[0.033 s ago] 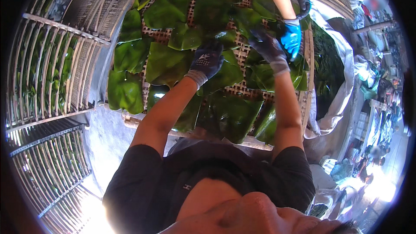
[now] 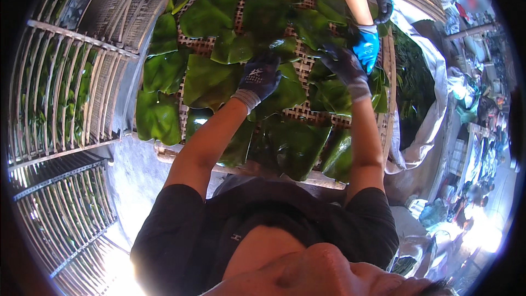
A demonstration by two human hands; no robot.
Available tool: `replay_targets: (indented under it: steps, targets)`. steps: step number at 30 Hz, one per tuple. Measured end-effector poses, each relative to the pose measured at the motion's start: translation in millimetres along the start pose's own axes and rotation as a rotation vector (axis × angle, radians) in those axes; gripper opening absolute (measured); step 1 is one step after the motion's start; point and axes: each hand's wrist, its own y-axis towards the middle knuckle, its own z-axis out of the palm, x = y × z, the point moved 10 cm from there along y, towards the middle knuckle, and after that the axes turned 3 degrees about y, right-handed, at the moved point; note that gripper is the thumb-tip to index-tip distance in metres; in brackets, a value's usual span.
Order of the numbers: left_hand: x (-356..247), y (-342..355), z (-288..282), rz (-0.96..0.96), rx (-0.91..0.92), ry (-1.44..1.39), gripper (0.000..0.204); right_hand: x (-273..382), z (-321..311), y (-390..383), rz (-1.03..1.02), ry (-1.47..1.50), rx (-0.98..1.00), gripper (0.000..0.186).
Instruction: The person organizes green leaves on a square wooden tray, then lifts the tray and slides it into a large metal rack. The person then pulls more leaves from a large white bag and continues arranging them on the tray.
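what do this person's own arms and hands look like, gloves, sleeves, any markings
The left hand and right hand each wear a dark glove with a grey knitted cuff. Pale printing marks the back of the left one; the right one is too blurred to tell. Short black sleeves leave the forearms bare.

Worn on the head, the left of two paired fisheye cameras is looking steeply down from above the person's black shirt (image 2: 175,241), which is filling the near lower edge. It is facing outward over the left hand (image 2: 260,78) and right hand (image 2: 346,69), farther off near the centre, with the woven tray (image 2: 201,46) lying beneath. Toward the rim, the slatted rack (image 2: 82,37) is curving.
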Motion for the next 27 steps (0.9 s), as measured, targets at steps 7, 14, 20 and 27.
replay_targets:
  steps: [7, 14, 20, 27]
  targets:
    - [-28, -43, -15, 0.076, -0.1, -0.194, 0.038, -32, -59, -161, 0.113, -0.115, -0.262, 0.056]
    - [-110, -62, -76, -0.091, 0.001, -0.409, 0.034, -40, -24, -168, 0.177, -0.26, -0.042, 0.087]
    - [-172, -71, -86, -0.041, 0.216, -0.43, 0.033, -22, -10, -135, 0.067, -0.481, 0.027, 0.088]
    - [-198, -95, -59, 0.21, 0.03, -0.467, 0.031, -20, -4, -121, 0.172, -0.34, 0.076, 0.064]
